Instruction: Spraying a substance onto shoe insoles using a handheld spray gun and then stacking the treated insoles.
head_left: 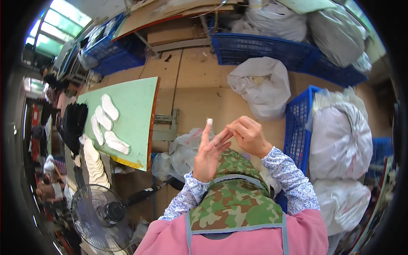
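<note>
Right beside the spread-open left grip (207, 158), the right grip (247, 135) is pinched closed at its fingers, can't tell on what. One left fingertip already wears a white wrap (209, 121); I'd guess the pinched spot's unfinished. Four white sole-shaped pieces (110, 107) lie untouched on the green bench (135, 104), well left of both grips.

1. Apron (238, 208): camo, grn/brn/tan; trim (285, 238) grey.
2. Shirt (306, 233): plain pink.
3. Sleeves (292, 182): wht w/ blue-violet floral.
4. Fingertip wrap (209, 122): wht.
5. Tabletop (134, 110): pale grn; edges (152, 127) red-brn + yel.
6. Sole-shaped pcs (110, 107): wht; stacked pcs (94, 163): cream.
7. Crates (297, 127): blue.
8. Bags (338, 146): whitish.
9. Fan (112, 212): blk.
</note>
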